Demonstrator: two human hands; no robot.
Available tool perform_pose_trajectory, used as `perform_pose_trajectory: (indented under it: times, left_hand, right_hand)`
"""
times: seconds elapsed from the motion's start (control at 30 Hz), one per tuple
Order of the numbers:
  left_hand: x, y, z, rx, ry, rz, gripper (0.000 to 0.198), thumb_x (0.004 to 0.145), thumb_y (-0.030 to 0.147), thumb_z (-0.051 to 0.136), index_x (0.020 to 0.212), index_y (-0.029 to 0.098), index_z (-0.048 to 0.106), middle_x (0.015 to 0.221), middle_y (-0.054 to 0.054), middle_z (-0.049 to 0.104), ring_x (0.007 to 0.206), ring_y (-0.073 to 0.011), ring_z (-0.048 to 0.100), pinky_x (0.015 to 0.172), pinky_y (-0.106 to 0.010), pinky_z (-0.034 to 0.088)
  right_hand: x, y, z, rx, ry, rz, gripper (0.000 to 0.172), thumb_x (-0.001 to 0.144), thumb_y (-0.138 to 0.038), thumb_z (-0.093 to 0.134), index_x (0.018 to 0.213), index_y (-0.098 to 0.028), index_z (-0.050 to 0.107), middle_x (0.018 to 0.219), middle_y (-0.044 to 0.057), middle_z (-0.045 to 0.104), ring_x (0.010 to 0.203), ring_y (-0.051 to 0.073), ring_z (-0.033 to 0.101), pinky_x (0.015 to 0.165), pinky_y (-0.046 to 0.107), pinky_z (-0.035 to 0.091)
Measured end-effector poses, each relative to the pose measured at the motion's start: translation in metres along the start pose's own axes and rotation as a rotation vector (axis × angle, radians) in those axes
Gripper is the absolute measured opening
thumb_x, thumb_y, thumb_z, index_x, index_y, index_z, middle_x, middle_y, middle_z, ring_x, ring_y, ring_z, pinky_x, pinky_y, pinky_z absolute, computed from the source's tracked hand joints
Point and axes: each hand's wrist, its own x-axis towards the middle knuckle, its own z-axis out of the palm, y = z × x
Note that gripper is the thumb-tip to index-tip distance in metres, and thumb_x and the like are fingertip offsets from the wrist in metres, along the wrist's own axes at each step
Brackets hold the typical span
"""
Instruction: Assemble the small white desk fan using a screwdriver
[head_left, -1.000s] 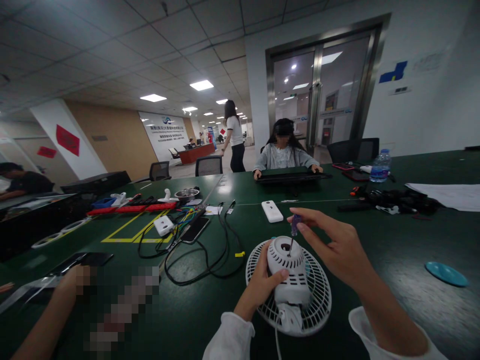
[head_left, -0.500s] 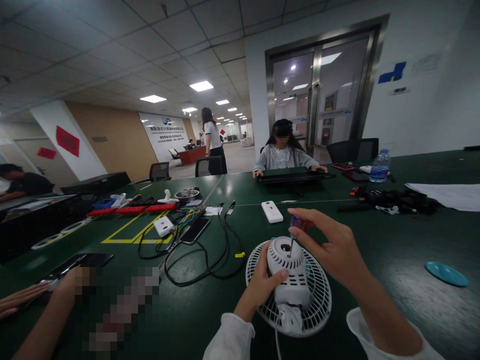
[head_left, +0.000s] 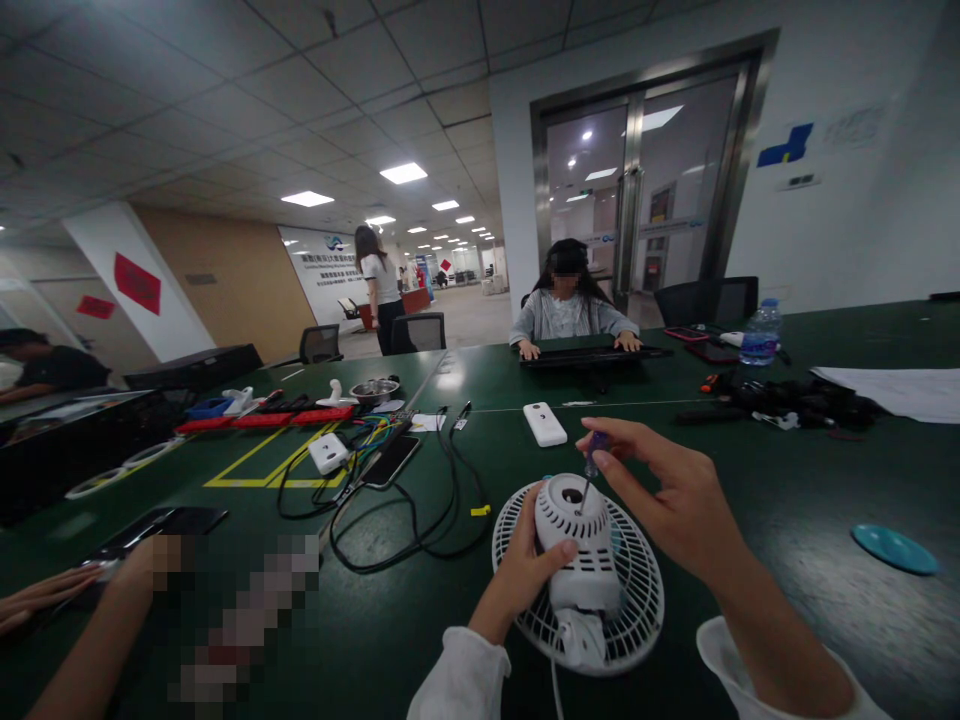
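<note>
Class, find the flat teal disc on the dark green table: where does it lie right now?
In the head view the flat teal disc lies on the dark green table far right, beyond the right hand.

- Your left hand (head_left: 525, 575) comes up from the bottom edge, wrist bent slightly, palm turned inward. Its fingers are curled in a loose clasp and the thumb (head_left: 559, 550) lies stretched across toward the right.
- Your right hand (head_left: 667, 500) reaches in from the lower right, forearm angled up and to the left. Its thumb and forefinger (head_left: 622, 432) are pinched together at the top, with the other fingers fanned out below them.
- Both wrists show white cuffs pushed back.
</note>
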Motion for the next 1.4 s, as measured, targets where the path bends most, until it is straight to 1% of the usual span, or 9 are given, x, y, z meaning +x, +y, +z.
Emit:
perform_pose_trajectory:
  times: [0.43,0.67,0.77,0.87,0.93,1.07,1.13,1.27,1.4]
  left_hand:
    - [0.001,-0.002,-0.001,0.032,0.004,0.007,0.085,0.066,0.056,0.072,0.134,0.019,0.038,0.135,-0.013,0.048,0.129,-0.0325,0.041,0.112,-0.045,0.028]
    - [0.001,-0.004,-0.001,0.044,0.008,-0.013,0.087,0.065,0.059,0.071,0.135,0.019,0.036,0.138,-0.012,0.047,0.131,-0.0315,0.039,0.113,-0.044,0.026]
    - [0.001,-0.004,-0.001,0.063,0.0,-0.015,0.09,0.067,0.06,0.07,0.136,0.017,0.033,0.139,-0.014,0.044,0.133,-0.0319,0.037,0.114,-0.045,0.025]
    - [-0.001,-0.006,-0.002,0.136,0.01,0.001,0.092,0.072,0.058,0.065,0.143,0.019,0.022,0.144,-0.014,0.036,0.135,-0.032,0.033,0.115,-0.048,0.021]
    - [-0.003,-0.007,-0.003,0.251,0.032,0.057,0.085,0.077,0.055,0.061,0.144,0.022,0.019,0.147,-0.014,0.03,0.138,-0.0315,0.029,0.115,-0.051,0.018]
    - [-0.004,-0.005,-0.004,0.562,0.061,0.275,0.051,0.085,0.046,0.054,0.131,0.027,0.043,0.151,-0.01,0.015,0.142,-0.0317,0.016,0.115,-0.055,0.016]
    - [-0.004,-0.001,-0.003,0.65,0.033,0.328,0.038,0.088,0.04,0.051,0.124,0.027,0.05,0.151,-0.009,0.014,0.142,-0.031,0.017,0.113,-0.055,0.02]
    - [-0.003,0.005,-0.001,0.715,-0.009,0.358,0.032,0.09,0.034,0.047,0.119,0.025,0.054,0.146,-0.011,0.023,0.138,-0.0295,0.027,0.11,-0.051,0.029]
    - [-0.003,0.008,0.0,0.788,-0.016,0.373,0.032,0.088,0.03,0.047,0.118,0.022,0.054,0.145,-0.013,0.026,0.136,-0.0305,0.03,0.108,-0.05,0.032]
  right_hand:
    - [-0.001,0.004,0.002,-0.02,0.011,0.011,0.024,0.089,-0.021,0.052,0.112,-0.019,0.059,0.092,0.005,0.071,0.072,0.015,0.067,0.069,0.028,0.056]
    - [-0.001,0.006,0.004,-0.046,0.057,-0.023,0.018,0.087,-0.025,0.057,0.104,-0.018,0.06,0.084,0.003,0.07,0.066,0.013,0.065,0.064,0.026,0.055]
    - [-0.001,0.007,0.004,-0.07,0.071,-0.012,0.018,0.087,-0.025,0.057,0.103,-0.019,0.06,0.085,0.003,0.069,0.066,0.013,0.065,0.064,0.026,0.054]
    - [0.0,0.007,0.004,-0.072,0.078,-0.002,0.017,0.087,-0.024,0.057,0.103,-0.019,0.06,0.084,0.003,0.069,0.066,0.013,0.064,0.064,0.026,0.054]
    - [0.0,0.008,0.003,-0.065,0.08,0.008,0.017,0.088,-0.025,0.057,0.103,-0.018,0.06,0.084,0.003,0.069,0.066,0.013,0.064,0.064,0.026,0.054]
    - [0.0,0.009,0.002,-0.065,0.09,0.027,0.016,0.088,-0.026,0.056,0.102,-0.019,0.06,0.084,0.003,0.069,0.066,0.013,0.064,0.064,0.026,0.054]
    - [0.0,0.009,0.002,-0.059,0.097,0.024,0.016,0.088,-0.026,0.056,0.101,-0.019,0.061,0.083,0.003,0.068,0.065,0.013,0.064,0.063,0.026,0.054]
    - [0.001,0.009,0.003,-0.04,0.096,0.04,0.017,0.087,-0.027,0.056,0.101,-0.019,0.061,0.081,0.002,0.068,0.064,0.013,0.064,0.063,0.027,0.054]
    - [0.001,0.01,0.003,-0.014,0.085,0.061,0.017,0.087,-0.028,0.056,0.101,-0.019,0.061,0.082,0.002,0.069,0.066,0.014,0.065,0.064,0.027,0.054]
